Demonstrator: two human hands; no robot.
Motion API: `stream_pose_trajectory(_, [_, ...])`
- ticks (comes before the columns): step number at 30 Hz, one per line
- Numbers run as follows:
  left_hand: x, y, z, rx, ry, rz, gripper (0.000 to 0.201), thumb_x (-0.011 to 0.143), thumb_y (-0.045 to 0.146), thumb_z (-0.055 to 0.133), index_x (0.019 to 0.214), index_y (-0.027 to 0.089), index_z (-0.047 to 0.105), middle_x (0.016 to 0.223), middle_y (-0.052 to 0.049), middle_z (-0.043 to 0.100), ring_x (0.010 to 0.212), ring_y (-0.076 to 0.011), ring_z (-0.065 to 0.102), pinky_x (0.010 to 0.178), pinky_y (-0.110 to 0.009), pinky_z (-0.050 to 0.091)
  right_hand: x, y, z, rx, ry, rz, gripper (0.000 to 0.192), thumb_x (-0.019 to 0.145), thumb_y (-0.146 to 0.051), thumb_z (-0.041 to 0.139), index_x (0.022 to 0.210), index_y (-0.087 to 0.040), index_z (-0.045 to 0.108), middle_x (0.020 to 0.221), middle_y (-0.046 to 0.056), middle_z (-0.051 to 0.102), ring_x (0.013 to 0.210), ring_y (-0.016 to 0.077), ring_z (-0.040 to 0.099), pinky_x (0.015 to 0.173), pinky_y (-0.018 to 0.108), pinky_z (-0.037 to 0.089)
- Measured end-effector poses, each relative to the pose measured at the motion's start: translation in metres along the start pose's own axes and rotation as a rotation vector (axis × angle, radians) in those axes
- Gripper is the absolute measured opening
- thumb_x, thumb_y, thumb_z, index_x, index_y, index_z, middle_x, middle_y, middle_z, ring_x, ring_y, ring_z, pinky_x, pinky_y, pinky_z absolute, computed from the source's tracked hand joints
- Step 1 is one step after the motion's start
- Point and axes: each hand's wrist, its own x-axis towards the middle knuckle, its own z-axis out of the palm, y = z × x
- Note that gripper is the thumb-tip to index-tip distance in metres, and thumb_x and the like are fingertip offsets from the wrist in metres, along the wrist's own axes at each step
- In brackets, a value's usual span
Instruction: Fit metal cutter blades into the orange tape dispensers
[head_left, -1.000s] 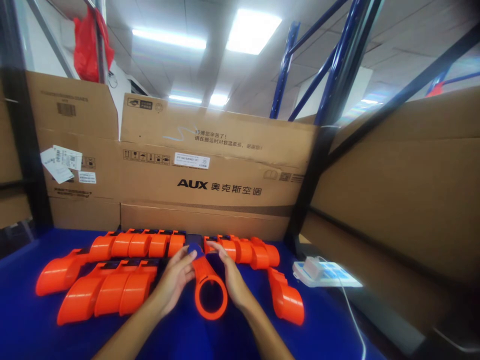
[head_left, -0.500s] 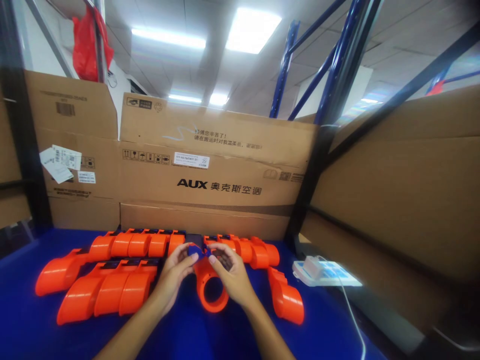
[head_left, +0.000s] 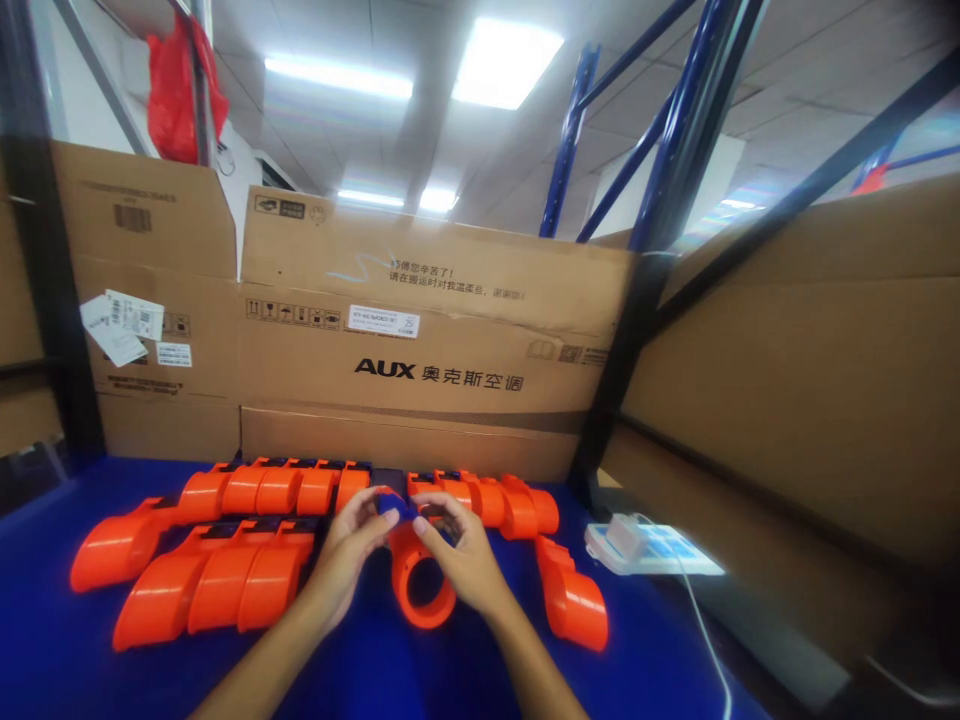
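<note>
Near the front middle of the blue table, an orange plastic ring part (head_left: pixel 401 590) hangs with its round opening facing me. A dark blue piece (head_left: pixel 393 507) sits at its top end. My left hand (head_left: pixel 352 540) pinches the blue piece from the left, thumb on its near face. From the right, my right hand (head_left: pixel 461 550) has its thumb and fingertips closed at the blue piece's right edge. The fingers partly hide where the blue and orange pieces meet, so I cannot tell how they join.
Similar orange parts lie in rows to the left (head_left: pixel 247 580) and back right (head_left: pixel 517 505); one orange part (head_left: pixel 574 600) lies apart at right. A white power strip (head_left: pixel 660 545) with a cable is at the right edge. Cardboard panels (head_left: pixel 442 430) stand behind.
The blue piece has turned slightly between my fingers. My right thumb and fingertips have shifted a little to the left, and the orange ring has moved very slightly.
</note>
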Motion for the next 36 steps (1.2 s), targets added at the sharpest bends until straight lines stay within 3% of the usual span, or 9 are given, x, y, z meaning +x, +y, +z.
stream_pose_trajectory(8, [-0.0018, 0.0052, 0.0034, -0.071, -0.011, 0.044, 0.048, 0.07, 0.027, 0.083, 0.114, 0.022, 0.067, 0.113, -0.007, 0.07, 0.105, -0.0227, 0.064, 0.086, -0.03, 0.051, -0.003, 0.0007, 0.001, -0.041, -0.037, -0.041, 0.037, 0.09, -0.041, 0.064, 0.123, -0.024, 0.06, 0.123, 0.008, 0.066, 0.116, 0.0259, 0.061, 0.103, 0.044, 0.046])
stream_pose_trajectory(12, [-0.0036, 0.0064, 0.0039, -0.138, -0.049, 0.095, 0.052, 0.068, 0.021, 0.083, 0.118, 0.022, 0.067, 0.121, -0.008, 0.069, 0.115, -0.0256, 0.061, 0.095, -0.033, 0.049, -0.0049, -0.0016, 0.0012, -0.055, -0.075, -0.086, 0.043, 0.092, -0.039, 0.062, 0.13, -0.025, 0.052, 0.135, 0.009, 0.06, 0.127, 0.025, 0.055, 0.109, 0.043, 0.042])
stream_pose_trajectory(18, [-0.005, 0.0041, -0.001, -0.176, -0.118, 0.093, 0.064, 0.07, 0.02, 0.08, 0.131, 0.023, 0.061, 0.134, -0.011, 0.063, 0.127, -0.0318, 0.054, 0.105, -0.041, 0.043, -0.0071, -0.0072, -0.0015, -0.226, -0.135, -0.169, 0.04, 0.091, -0.038, 0.064, 0.127, -0.023, 0.055, 0.122, 0.008, 0.068, 0.112, 0.0249, 0.064, 0.097, 0.04, 0.051])
stream_pose_trajectory(25, [-0.0064, 0.0064, -0.0008, 0.064, -0.129, 0.232, 0.054, 0.077, 0.029, 0.076, 0.128, 0.022, 0.06, 0.139, -0.012, 0.059, 0.133, -0.0315, 0.049, 0.113, -0.045, 0.034, -0.0078, -0.0045, -0.005, -0.525, -0.008, -0.368, 0.066, 0.076, -0.045, 0.079, 0.134, -0.024, 0.054, 0.125, 0.011, 0.065, 0.112, 0.0286, 0.063, 0.099, 0.044, 0.05])
stream_pose_trajectory(31, [0.0, 0.0037, -0.0035, 0.329, -0.059, 0.349, 0.049, 0.072, 0.033, 0.079, 0.116, 0.023, 0.06, 0.126, -0.011, 0.067, 0.119, -0.0316, 0.061, 0.106, -0.047, 0.042, -0.0072, -0.0005, -0.0053, -0.666, 0.042, -0.505, 0.069, 0.075, -0.044, 0.079, 0.137, -0.028, 0.054, 0.114, 0.01, 0.068, 0.1, 0.0279, 0.064, 0.088, 0.046, 0.054])
stream_pose_trajectory(36, [0.0013, 0.0049, -0.0041, 0.356, -0.045, 0.369, 0.044, 0.072, 0.033, 0.079, 0.11, 0.023, 0.058, 0.123, -0.011, 0.069, 0.115, -0.0308, 0.064, 0.102, -0.047, 0.044, -0.0075, -0.0004, -0.0045, -0.672, 0.039, -0.555, 0.07, 0.076, -0.043, 0.079, 0.139, -0.028, 0.053, 0.116, 0.011, 0.066, 0.102, 0.028, 0.064, 0.088, 0.046, 0.054])
